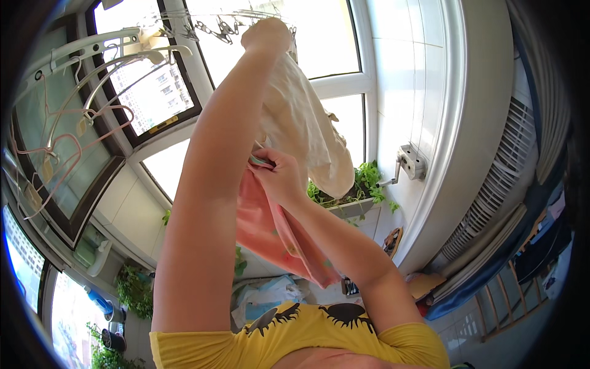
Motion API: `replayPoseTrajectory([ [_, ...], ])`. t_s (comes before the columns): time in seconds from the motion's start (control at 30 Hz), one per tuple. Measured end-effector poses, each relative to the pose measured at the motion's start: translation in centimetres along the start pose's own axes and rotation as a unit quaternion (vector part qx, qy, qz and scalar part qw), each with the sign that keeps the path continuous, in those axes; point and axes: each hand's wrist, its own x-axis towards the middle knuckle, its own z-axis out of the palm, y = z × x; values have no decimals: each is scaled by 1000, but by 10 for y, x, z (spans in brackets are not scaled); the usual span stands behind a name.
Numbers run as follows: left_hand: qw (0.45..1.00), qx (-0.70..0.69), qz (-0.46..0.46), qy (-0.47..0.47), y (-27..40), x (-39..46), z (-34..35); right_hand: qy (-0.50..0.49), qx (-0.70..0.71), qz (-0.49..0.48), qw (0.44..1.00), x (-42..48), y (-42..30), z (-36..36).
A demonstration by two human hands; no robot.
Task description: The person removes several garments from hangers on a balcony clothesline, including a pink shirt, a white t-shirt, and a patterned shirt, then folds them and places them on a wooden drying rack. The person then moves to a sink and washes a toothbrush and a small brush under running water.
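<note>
My left hand (267, 37) is raised high among the metal clips (223, 28) of a hanging drying rack, its fingers mostly hidden behind its back and wrist. Just beneath it hangs a cream cloth garment (299, 115); whether the hand grips the garment or a clip cannot be seen. Lower down, beside the left forearm, my right hand (281, 177) pinches the upper edge of a coral-pink cloth (262, 221) with a greenish patterned edge. The pink cloth drapes down in front of my chest, partly covered by my left arm.
Pink wire hangers (73, 152) and pale hangers (152, 55) hang from a rail at left. Windows stand ahead. A planter (350, 210) with green plants lies below the cream garment. A hand-crank winder (411, 162) is on the right wall. Potted plants (133, 290) stand lower left.
</note>
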Motion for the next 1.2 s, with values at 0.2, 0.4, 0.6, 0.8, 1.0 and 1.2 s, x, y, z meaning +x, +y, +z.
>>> replayPoseTrajectory([
  [0.2,993,43,100,35,-33,16,10,-6,-23,32,999,-11,1,2],
  [0.4,980,-189,56,41,-61,15,6,70,40,51,995,-20,-1,-29],
  [0.6,969,-237,59,-34,-87,-19,64,114,66,79,988,-43,-51,-58],
  [0.8,975,-207,22,-81,13,-69,147,100,51,42,993,-76,-78,-76],
  [1.0,934,-348,-54,-63,69,-73,162,139,29,8,990,-96,-76,-99],
  [1.2,917,-389,81,38,28,-99,172,229,30,-7,973,-72,-57,-132],
])
